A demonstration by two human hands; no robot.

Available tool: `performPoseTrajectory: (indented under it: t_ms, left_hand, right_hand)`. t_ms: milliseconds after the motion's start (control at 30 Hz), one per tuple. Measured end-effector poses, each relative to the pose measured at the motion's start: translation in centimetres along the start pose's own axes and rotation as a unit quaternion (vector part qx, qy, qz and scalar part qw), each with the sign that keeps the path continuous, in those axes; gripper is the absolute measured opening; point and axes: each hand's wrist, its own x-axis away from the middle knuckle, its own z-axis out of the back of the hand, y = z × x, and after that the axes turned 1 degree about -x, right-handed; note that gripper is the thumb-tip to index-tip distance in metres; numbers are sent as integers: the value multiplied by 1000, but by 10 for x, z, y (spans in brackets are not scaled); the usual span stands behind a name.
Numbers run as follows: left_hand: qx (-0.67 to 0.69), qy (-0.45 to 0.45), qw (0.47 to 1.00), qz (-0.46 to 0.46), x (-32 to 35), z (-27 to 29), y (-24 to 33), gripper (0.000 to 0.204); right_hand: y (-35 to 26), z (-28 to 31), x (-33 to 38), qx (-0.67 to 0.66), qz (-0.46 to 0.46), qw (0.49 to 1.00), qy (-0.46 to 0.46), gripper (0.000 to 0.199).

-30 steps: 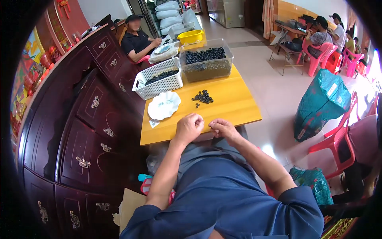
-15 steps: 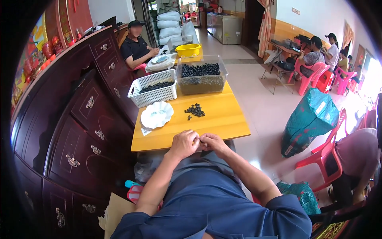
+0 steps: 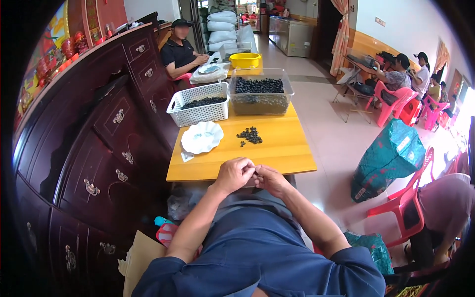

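My left hand (image 3: 236, 174) and my right hand (image 3: 272, 181) meet at the near edge of the yellow wooden table (image 3: 292, 148). The fingers of both are pinched together, thumbs and fingertips nearly touching. Whatever lies between them is too small and hidden to make out. Beyond my hands is a small pile of dark, roundish pieces (image 3: 251, 135). Left of the pile sits a white scalloped plate (image 3: 210, 140) with pale bluish bits on it. Behind stand a white perforated basket (image 3: 200, 116) and a transparent bin (image 3: 262, 108), both holding similar dark pieces.
A dark wooden cabinet (image 3: 99, 153) lines the left side. Past the bin, a seated person (image 3: 180, 54) works near a yellow basin (image 3: 245, 60). To the right stand a green sack (image 3: 388, 161) and a red plastic chair (image 3: 408, 210) with a person on it.
The view has shifted, so the table and containers appear farther right and slightly higher or lower. My hands remain together, with the fingers slightly rearranged.
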Motion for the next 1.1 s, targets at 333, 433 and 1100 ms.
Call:
performPoseTrajectory:
  t_ms: [333,433,1100]
  left_hand:
    - [166,291,942,-21,-77,102,5,4]
    - [47,190,974,-117,-82,103,45,5]
    - [246,51,965,72,-18,-13,21,5]
  right_hand:
    - [-2,7,-5,46,37,998,-12,14]
    - [1,10,-7,54,36,998,-6,14]
    - [2,18,-12,51,87,993,61,23]
